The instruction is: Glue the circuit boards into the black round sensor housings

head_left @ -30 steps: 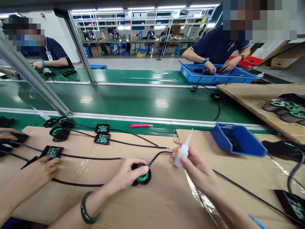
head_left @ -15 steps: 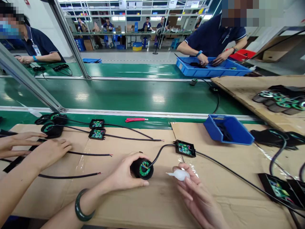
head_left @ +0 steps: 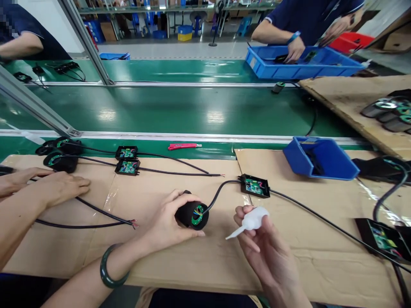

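My left hand (head_left: 167,218), with a dark bangle on its wrist, wraps round a black cylindrical housing (head_left: 189,214) lying on the cardboard. The housing's open end faces right and shows a green ring-shaped circuit board (head_left: 197,216) with thin coloured wires. From it a black cable runs to an open black box with a circuit board (head_left: 255,186), and a longer cable leaves that box to the right. Between thumb and fingers, my right hand (head_left: 266,244) holds a small white squeeze bottle (head_left: 255,219). Its thin nozzle points down and left, apart from the housing.
A co-worker's hands (head_left: 54,188) handle cables at the left. Two more boxed boards (head_left: 127,167) lie beyond my left hand, near a red utility knife (head_left: 184,146). A blue bin (head_left: 321,158) stands at the right. Across the green belt, another person reaches into a blue tray (head_left: 305,62).
The white bottle has tipped so its nozzle slopes downward instead of pointing left. My left hand keeps its grip on the housing. The whole view has tilted down; the co-worker's cables at left have shifted.
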### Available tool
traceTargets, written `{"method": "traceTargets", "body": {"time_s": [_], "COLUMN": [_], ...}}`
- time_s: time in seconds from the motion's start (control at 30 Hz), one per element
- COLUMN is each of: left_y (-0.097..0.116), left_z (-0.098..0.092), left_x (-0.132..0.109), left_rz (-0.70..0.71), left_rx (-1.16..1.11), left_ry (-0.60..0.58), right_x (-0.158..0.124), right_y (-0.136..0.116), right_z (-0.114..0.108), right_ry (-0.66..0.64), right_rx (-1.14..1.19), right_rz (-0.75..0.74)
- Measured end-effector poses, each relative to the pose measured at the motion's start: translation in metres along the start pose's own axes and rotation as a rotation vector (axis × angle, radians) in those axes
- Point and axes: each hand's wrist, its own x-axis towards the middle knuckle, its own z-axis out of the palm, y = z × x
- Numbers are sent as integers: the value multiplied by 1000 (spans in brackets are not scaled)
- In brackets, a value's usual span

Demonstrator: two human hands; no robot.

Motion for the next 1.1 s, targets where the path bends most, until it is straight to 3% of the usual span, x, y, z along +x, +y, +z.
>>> {"method": "traceTargets", "body": {"time_s": [0.23,0.5,0.7,1.1], "left_y": [1,5,3,1], "left_z": [0,1,1,1], "left_x": [-3,-3,-3,-5], "left_rz": [-26,25,45,68], "left_rx": [73,99,117,142], "left_ry": [-14,11,23,23], "right_x": [-3,-19,-20,-24], "right_y": [1,-1,-3,-7], "right_z": [5,10,19,36], "right_ry": [-38,-89,-190,-182], "right_rx": [-295,-803,-1065,-1223], "right_rz": [-312,-682,-948,-1054]}}
